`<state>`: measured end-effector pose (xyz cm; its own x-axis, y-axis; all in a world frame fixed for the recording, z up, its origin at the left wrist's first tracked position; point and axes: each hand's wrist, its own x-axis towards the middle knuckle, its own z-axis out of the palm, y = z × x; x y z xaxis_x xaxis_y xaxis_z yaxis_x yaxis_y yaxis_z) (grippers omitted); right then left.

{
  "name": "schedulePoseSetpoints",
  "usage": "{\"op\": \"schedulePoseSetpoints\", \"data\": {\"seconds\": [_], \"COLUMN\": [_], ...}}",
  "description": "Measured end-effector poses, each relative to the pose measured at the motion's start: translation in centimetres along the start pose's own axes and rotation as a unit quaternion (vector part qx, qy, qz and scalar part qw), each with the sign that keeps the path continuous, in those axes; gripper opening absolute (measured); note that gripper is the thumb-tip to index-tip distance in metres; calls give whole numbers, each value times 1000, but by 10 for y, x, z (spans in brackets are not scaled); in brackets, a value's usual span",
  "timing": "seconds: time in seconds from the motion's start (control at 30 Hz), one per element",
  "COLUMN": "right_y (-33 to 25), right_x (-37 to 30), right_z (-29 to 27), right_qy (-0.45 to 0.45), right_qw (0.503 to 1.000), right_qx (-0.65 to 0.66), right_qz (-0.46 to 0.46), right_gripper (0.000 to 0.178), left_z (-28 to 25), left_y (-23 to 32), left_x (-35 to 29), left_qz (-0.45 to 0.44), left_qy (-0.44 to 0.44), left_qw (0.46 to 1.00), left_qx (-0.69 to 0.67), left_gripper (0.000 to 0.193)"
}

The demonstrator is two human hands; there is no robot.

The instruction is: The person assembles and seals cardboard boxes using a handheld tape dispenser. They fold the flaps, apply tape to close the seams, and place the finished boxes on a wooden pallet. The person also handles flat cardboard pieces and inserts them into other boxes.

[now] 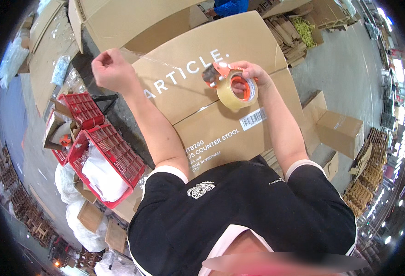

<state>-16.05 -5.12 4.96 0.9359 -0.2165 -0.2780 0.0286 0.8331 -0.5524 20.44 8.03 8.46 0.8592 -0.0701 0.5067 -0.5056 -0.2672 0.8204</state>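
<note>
Right hand (pixel 259 75) grips the orange tape dispenser (pixel 223 91) over the cardboard box (pixel 253 41); from my remote view, the left hand (pixel 111 70) is a closed fist, and I can't tell if it holds anything.

I was looking through the left of two fisheye cameras worn on the person's head, set high above the work and facing steeply down and away from the body. The black shirt (pixel 244 207) sat nearest, filling the near side of my view, with the large carton (pixel 198 94) just beyond it at close range. The lens was wide enough to catch red crates (pixel 123 154) to the left and grey floor (pixel 355 87) to the right, edges bending toward its rim.
</note>
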Motion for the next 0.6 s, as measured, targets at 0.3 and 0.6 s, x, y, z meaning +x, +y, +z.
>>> {"op": "schedulePoseSetpoints", "data": {"seconds": [0.3, 0.6], "right_y": [32, 110], "right_x": [-47, -135], "right_z": [59, 88], "right_qy": [-17, 104], "right_qw": [988, 934], "right_qx": [152, 338], "right_qz": [25, 58], "right_gripper": [69, 80], "left_z": [38, 33], "left_y": [-1, -11], "left_x": [-40, -33], "left_qz": [-104, -27], "left_qy": [-151, -97], "left_qw": [963, 995], "left_qx": [-200, 7], "left_gripper": [10, 20]}}
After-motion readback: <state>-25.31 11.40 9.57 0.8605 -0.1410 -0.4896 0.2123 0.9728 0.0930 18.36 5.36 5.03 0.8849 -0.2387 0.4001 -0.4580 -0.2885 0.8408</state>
